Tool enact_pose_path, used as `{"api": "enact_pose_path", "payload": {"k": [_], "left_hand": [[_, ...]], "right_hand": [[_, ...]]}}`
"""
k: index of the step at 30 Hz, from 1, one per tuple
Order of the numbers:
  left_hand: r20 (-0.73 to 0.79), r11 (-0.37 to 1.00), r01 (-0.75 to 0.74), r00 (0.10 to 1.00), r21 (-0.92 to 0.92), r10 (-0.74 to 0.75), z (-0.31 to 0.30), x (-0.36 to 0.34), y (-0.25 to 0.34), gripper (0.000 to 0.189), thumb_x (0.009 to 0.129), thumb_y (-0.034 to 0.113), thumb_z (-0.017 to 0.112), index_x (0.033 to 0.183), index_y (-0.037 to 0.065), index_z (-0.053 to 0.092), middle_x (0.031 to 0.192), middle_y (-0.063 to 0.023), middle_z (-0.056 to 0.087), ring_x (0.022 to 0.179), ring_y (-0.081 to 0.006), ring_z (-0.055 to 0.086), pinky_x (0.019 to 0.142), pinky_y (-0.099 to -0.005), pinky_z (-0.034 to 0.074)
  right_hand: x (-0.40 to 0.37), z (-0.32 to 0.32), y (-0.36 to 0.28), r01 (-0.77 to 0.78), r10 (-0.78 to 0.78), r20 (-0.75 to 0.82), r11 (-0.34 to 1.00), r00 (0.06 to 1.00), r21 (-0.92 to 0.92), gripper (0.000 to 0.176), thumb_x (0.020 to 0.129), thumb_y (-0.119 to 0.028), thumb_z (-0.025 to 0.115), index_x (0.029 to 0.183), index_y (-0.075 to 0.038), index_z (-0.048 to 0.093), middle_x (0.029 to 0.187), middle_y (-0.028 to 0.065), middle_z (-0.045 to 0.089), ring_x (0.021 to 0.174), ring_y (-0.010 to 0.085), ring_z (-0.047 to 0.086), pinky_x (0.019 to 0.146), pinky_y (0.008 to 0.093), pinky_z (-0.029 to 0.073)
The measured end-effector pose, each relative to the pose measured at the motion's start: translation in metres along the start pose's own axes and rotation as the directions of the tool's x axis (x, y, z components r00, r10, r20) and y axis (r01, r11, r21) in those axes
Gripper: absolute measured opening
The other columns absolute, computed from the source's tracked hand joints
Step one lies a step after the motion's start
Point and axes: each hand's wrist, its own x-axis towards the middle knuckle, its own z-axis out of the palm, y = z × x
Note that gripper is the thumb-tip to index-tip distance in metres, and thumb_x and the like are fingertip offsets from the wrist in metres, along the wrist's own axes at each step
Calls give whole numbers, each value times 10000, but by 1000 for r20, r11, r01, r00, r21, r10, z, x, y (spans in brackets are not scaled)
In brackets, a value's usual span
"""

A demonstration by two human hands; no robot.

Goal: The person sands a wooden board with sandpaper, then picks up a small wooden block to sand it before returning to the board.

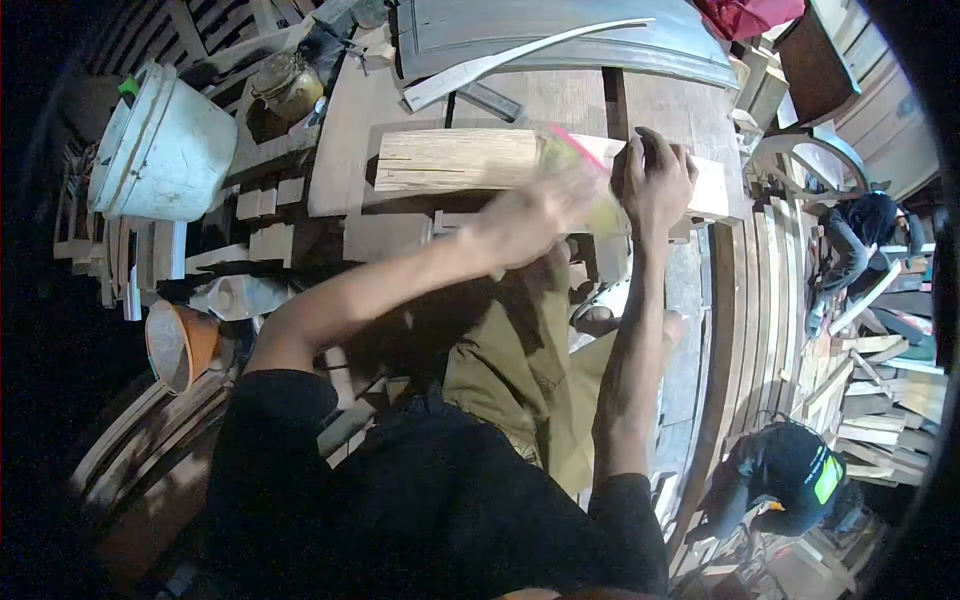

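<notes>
A long pale wooden board (455, 160) with dark grain streaks lies crosswise on the bench. My left hand (550, 210) is over the board's middle, smeared by motion. It seems closed around a flat yellow-green thing with a pink edge (578, 147), too blurred to name. Near the board's right end, my right hand (658, 185) bends over the wood, its fingers curled onto it. Part of the board is hidden beneath both hands.
Behind the board are a curved wooden strip (500, 65), a small metal bar (490, 101) and a grey panel (560, 40). A white bucket (175, 160) and an orange container (190, 345) stand left. Two people (790, 480) are among stacked planks at right.
</notes>
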Motion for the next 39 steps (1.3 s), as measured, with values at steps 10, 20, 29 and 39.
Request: {"api": "enact_pose_path", "payload": {"k": [10,20,29,39], "left_hand": [[-27,998,25,999,51,-23,-21,16,-30,456,875,-14,613,1326,-79,602,1436,-233,571,1365,-315,544,1221,-423,365],[-84,979,115,988,-168,-131,-13,-1,16,518,826,-108,592,1340,-51,609,1438,-179,590,1409,-281,502,1217,-421,373],[-20,998,-21,1000,-55,20,-7,13,3,502,866,-50,557,1365,-103,559,1449,-240,556,1405,-318,498,1218,-425,369],[18,996,86,996,8,-86,-13,17,-18,451,907,-31,545,1353,-83,574,1456,-236,549,1368,-337,534,1166,-401,444]], "right_hand": [[-1,0,-3,23,-23,-14,999,1000,24,248,950,-306,637,1078,-137,764,981,97,739,1017,276,651,1056,420,410],[-1,5,7,32,-32,-13,999,999,33,268,950,-306,630,1094,-124,765,969,97,733,1027,258,648,1070,406,398],[0,3,0,18,-18,-8,1000,1000,-1,266,944,-327,642,1073,-135,772,946,64,745,1028,250,647,1050,399,408],[3,3,1,61,-62,10,997,998,46,263,921,-318,655,1075,-142,775,852,54,726,955,244,650,1021,412,412]]}}
